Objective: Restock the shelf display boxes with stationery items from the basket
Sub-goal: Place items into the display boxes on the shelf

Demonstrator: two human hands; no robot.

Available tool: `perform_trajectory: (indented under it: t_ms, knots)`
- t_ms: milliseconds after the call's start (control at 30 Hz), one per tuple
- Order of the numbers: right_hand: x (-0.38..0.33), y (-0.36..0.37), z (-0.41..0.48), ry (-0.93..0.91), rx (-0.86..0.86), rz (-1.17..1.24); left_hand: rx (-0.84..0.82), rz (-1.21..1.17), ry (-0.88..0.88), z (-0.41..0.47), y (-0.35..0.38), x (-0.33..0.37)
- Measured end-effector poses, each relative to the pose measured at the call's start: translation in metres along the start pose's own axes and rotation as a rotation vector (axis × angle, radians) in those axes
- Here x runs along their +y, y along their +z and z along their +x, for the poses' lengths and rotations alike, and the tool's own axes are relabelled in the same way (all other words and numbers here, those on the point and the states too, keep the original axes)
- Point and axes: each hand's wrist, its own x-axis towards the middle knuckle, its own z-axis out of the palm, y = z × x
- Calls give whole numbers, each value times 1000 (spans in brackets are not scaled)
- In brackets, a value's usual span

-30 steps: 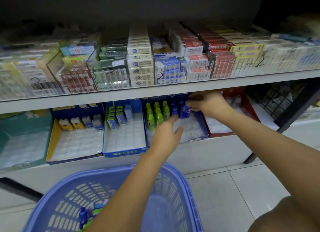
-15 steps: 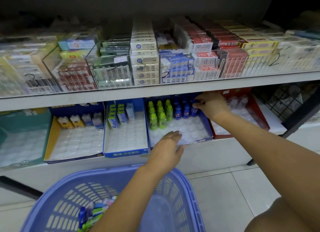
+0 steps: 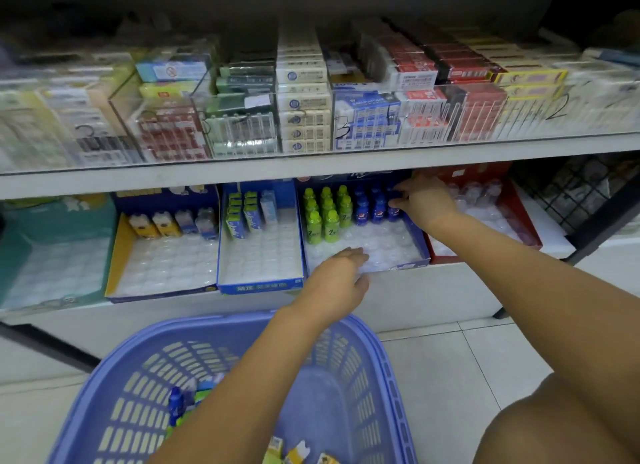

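Note:
A blue display box (image 3: 398, 265) on the lower shelf holds green bottles (image 3: 325, 217) and blue bottles (image 3: 369, 207) standing at the back of a white blister tray. My right hand (image 3: 427, 200) reaches under the upper shelf, and its fingers and thumb pinch the rightmost blue bottle (image 3: 393, 209) in the row. My left hand (image 3: 341, 280) lies flat with straight fingers over the front edge of that box and holds nothing. The purple basket (image 3: 381, 359) sits below my arms, with a blue bottle (image 3: 176, 399) and several small cartons inside.
Left of this box stand a blue box (image 3: 259, 285) with small cartons, a yellow-sided box (image 3: 116, 255) and a teal box (image 3: 52, 221). A red box (image 3: 523, 221) of clear bottles is on the right. The upper shelf (image 3: 311, 165) overhangs closely. Below is tiled floor (image 3: 467, 377).
My right hand carried the blue bottle rightwards to the end of the blue row. My left hand drew back from the bottles to the box's front edge.

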Motion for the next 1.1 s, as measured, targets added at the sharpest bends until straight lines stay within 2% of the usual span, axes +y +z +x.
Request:
perform_trajectory:
  t_ms: [100,167,200,267,367,467,567,733,867,967,1100]
  knots:
    - [-14,-5,-17,-12,62,-70,118,-62,22,-22,-15,0]
    - [-32,-11,-35,-78,102,-2,163,-113,16,-45,-20,-11]
    - [-43,-14,-48,-126,55,59,148,-116,-8,-58,-19,-21]
    - [-67,-13,-79,-250,-185,118,33,-57,-115,-86,-12,-47]
    - [-107,15,-127,-421,-555,69,-262,117,-310,-129,14,-94]
    - [-134,69,-164,-480,-750,-23,-484,134,-392,-171,47,-126]
    - [-144,127,-193,-465,-947,-141,-648,127,-383,-204,80,-136]
    - [-144,204,-229,-471,-1090,-268,-837,119,-356,-225,119,-137]
    - [-141,243,-252,-500,-1154,-306,-857,139,-311,-218,128,-141]
    - [-136,253,-252,-501,-1076,-266,-824,129,-286,-214,131,-144]
    - [-132,259,-246,-459,-1149,-318,-649,26,-400,-208,128,-152]
